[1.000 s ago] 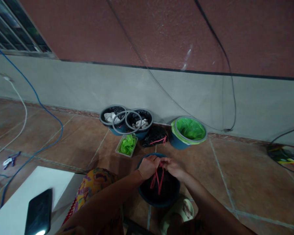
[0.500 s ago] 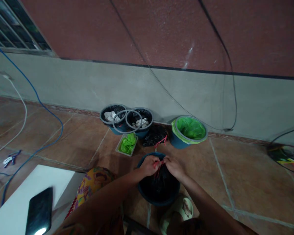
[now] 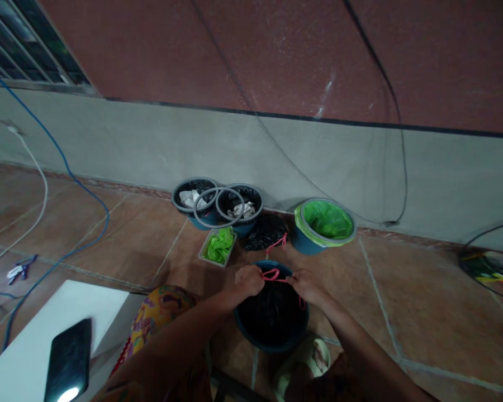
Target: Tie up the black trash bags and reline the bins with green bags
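Note:
A red drawstring (image 3: 279, 279) stretches between my two hands above a dark blue bin (image 3: 240, 324). My left hand (image 3: 250, 281) is closed on one end of the string, near a small loop in it. Closed on the other side is my right hand (image 3: 308, 286), with a red tail hanging below its fingers. Inside the bin sits a black plastic bag (image 3: 272, 310), its shape hard to make out in the dark. Behind the bin lies another black bag (image 3: 266, 231) with red strings.
Against the wall stand two bins (image 3: 201, 220) with black liners and white waste, a grey ring (image 3: 197, 207) across them. A bin with a green liner (image 3: 327, 220) is right; a tray of green bags (image 3: 218, 245) sits nearer. A phone (image 3: 69, 357) lies on a white box (image 3: 96, 301).
My hands have moved apart from close together over the bin, pulling the red string out sideways between them. The black bag's gathered top has sunk lower into the bin.

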`<state>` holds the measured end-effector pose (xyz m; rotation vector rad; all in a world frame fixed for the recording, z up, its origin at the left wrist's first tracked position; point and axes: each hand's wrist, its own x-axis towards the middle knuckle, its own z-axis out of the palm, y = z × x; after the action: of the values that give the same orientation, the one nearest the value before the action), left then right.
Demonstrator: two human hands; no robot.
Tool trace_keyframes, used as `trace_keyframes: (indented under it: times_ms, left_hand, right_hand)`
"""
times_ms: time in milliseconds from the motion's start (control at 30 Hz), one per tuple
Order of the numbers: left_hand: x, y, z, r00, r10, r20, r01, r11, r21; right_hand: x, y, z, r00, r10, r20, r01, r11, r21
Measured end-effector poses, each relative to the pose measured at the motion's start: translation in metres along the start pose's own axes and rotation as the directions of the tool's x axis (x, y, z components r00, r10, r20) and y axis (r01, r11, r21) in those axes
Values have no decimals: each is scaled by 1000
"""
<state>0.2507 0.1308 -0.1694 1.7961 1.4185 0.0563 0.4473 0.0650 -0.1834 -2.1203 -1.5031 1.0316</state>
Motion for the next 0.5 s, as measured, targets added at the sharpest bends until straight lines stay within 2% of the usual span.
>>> trace_keyframes:
  times_ms: [67, 133, 233, 300, 367, 500]
  left_hand:
    - [3, -2, 0, 999, -32, 41, 33, 999, -22]
    - [5, -2, -1, 992, -71, 100, 88, 981, -171]
    - [5, 1, 0, 977, -107, 185, 188, 841, -508]
    - [3, 3, 3, 968, -85, 235, 220, 734, -642]
    - [2, 4, 7, 958, -45, 284, 237, 684, -690]
    - [3, 1, 14, 947, 105, 303, 152, 686, -712]
  right_hand:
    - [-2, 1, -2, 999, 18, -33, -21, 993, -120]
    - [-5, -1, -2, 1000, 16, -17, -18, 991, -132]
    - [-9, -13, -2, 994, -28, 102, 33, 999, -41]
    - [-11, -23, -4, 983, -72, 171, 71, 997, 14]
    - [-13, -32, -7, 972, -111, 205, 105, 994, 40]
    - [-15, -44, -13, 955, -189, 229, 186, 982, 34]
